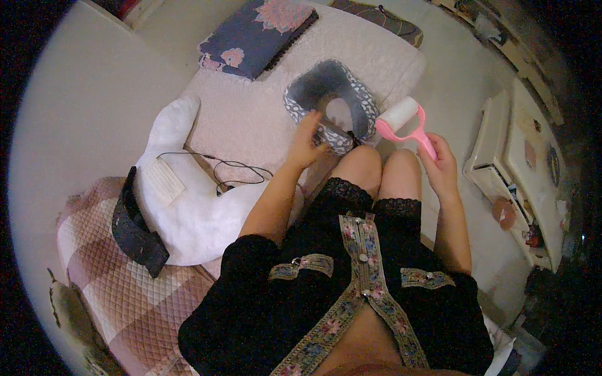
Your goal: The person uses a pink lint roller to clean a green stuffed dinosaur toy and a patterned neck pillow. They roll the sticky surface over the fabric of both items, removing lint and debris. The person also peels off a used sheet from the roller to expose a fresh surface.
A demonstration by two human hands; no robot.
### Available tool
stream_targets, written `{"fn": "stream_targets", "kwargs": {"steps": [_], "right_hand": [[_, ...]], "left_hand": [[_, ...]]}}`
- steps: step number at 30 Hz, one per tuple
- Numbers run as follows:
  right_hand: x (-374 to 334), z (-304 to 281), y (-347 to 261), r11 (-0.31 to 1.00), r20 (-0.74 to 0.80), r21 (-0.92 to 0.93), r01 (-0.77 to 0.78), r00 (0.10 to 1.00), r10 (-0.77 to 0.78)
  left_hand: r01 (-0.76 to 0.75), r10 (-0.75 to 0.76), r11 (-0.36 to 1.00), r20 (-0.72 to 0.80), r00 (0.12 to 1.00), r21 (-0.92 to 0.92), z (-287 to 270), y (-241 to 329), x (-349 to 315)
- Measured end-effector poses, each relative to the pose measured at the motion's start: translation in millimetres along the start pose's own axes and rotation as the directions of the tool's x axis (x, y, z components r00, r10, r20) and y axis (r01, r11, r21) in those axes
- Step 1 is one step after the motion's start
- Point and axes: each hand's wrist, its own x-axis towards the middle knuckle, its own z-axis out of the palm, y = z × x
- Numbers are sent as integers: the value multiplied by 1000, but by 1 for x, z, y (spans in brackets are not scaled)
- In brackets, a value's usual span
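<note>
My right hand (441, 168) is wrapped round the pink handle of a lint roller (401, 116), whose white roll points up and left, just right of a neck pillow. This grey neck pillow (364, 84), with a black-and-white spotted side, lies on the bed beyond my knees. On its near left part, my left hand (306, 145) grips the edge, thumb and fingers apart around it; some fingertips are hard to make out. A dark strap or band crosses the pillow's near side by the hand.
A white wrap-shaped pad (194, 213) with a black band (135, 229) and a thin cable (241, 166) lies left on the pink bed cover (232, 119). A folded dark floral cloth (251, 37) is at the back. A white cabinet (520, 163) stands right.
</note>
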Motion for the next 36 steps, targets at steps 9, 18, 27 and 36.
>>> {"fn": "stream_targets", "kwargs": {"steps": [9,18,27,36], "right_hand": [[86,118,-63,987,233,-55,153,963,-136],[81,197,-15,927,440,-281,247,892,-104],[44,80,-31,857,612,-460,232,782,116],[28,47,-4,974,217,124,-191,963,162]], "left_hand": [[440,-451,866,10,892,-236,-15,-29,-24],[311,-353,784,27,935,-537,24,-26,-28],[448,-483,675,107,869,-587,26,-44,-34],[732,-878,291,132,461,-616,6,5,42]]}}
